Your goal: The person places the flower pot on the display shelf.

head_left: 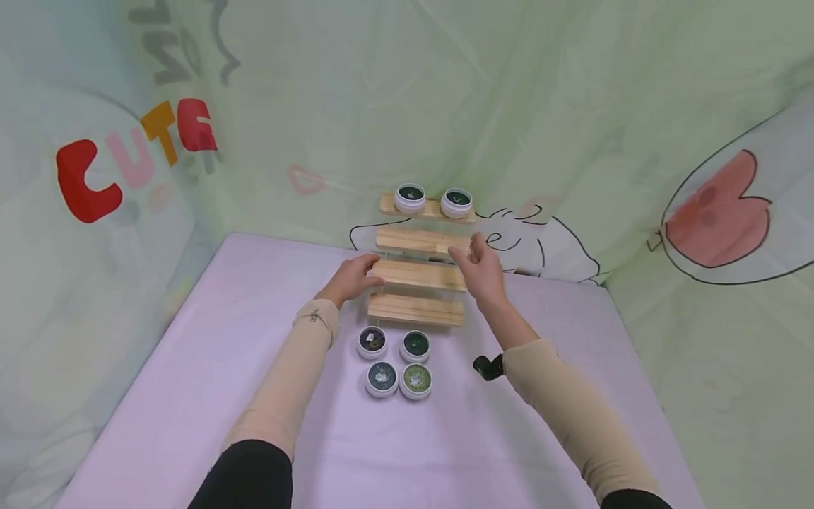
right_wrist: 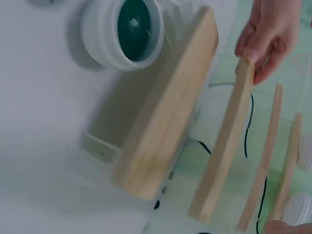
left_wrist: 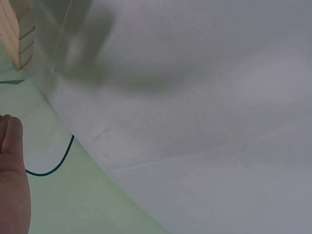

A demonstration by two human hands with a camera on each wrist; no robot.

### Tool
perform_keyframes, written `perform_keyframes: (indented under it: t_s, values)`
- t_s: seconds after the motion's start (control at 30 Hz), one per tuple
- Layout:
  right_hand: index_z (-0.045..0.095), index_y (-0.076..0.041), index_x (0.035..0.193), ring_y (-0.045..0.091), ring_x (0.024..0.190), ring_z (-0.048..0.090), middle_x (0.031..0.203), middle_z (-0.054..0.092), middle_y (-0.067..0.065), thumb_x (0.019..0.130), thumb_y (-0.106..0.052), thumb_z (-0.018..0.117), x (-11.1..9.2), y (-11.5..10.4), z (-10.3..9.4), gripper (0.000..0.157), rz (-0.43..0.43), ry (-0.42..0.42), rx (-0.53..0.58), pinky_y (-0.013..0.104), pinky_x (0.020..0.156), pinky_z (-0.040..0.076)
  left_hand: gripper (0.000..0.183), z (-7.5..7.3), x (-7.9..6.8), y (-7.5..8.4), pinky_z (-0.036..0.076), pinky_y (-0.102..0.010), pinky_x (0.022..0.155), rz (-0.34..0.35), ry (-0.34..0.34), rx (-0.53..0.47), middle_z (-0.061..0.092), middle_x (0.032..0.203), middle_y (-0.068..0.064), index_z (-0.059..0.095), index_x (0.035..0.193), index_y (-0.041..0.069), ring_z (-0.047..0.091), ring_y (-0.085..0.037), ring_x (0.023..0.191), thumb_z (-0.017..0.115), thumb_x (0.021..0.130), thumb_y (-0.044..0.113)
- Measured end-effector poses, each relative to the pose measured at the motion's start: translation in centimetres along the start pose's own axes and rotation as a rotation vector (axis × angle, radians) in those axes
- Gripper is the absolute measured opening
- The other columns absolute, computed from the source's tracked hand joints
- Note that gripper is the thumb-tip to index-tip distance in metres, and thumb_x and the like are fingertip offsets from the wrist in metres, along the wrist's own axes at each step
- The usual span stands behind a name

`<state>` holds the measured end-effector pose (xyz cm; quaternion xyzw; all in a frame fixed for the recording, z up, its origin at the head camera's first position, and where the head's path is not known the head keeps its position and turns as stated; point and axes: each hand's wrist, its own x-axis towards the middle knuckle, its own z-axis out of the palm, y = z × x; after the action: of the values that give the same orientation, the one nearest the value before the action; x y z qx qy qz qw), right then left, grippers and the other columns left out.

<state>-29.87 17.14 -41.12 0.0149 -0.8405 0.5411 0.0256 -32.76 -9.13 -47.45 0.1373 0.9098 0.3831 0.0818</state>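
Observation:
My left hand (head_left: pixel 352 281) pinches the left end of a plank on a tiered wooden display stand (head_left: pixel 420 274). In the right wrist view, that left hand (right_wrist: pixel 272 36) has its thumb and fingers at the end of the second plank (right_wrist: pixel 225 146). Beside the right ends of the middle planks is my right hand (head_left: pixel 481 268), its thumb and fingers apart with nothing between them. Two small white round jars with dark green tops, a left one (head_left: pixel 410 199) and a right one (head_left: pixel 456 203), sit on the top plank.
Several more white jars (head_left: pixel 416 345) stand on the lilac-covered table (head_left: pixel 267 311) in front of the stand. A printed pale green cloth (head_left: pixel 356 92) hangs close behind it. A black device (head_left: pixel 488 367) is at my right wrist.

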Motion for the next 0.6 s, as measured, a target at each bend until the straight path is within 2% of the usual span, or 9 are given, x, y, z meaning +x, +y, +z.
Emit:
perform_keyframes:
  t_s: [0.33, 0.6]
  values:
    - [0.014, -0.003, 0.156, 0.023, 0.147, 0.02, 0.161, 0.016, 0.011, 0.097, -0.031, 0.062, -5.4, 2.5, 1.0, 0.081, -0.015, -0.11, 0.036, 0.032, 0.118, 0.027, 0.066, 0.0, 0.0, 0.0, 0.039, -0.036, 0.112, -0.001, 0.016, -0.007, 0.048, 0.145, -0.018, 0.043, 0.144, -0.001, 0.047, -0.029, 0.133, 0.07, 0.092, 0.026]
    - [0.017, 0.0, 0.155, 0.023, 0.147, 0.02, 0.161, 0.018, 0.011, 0.095, -0.032, 0.065, -9.1, 4.3, 1.8, 0.083, 0.015, -0.159, 0.045, 0.031, 0.116, 0.027, 0.066, 0.2, 0.1, -0.2, 0.039, -0.034, 0.112, 0.012, 0.015, -0.024, 0.047, 0.145, -0.019, 0.042, 0.145, -0.002, 0.047, -0.029, 0.133, 0.071, 0.091, 0.024]
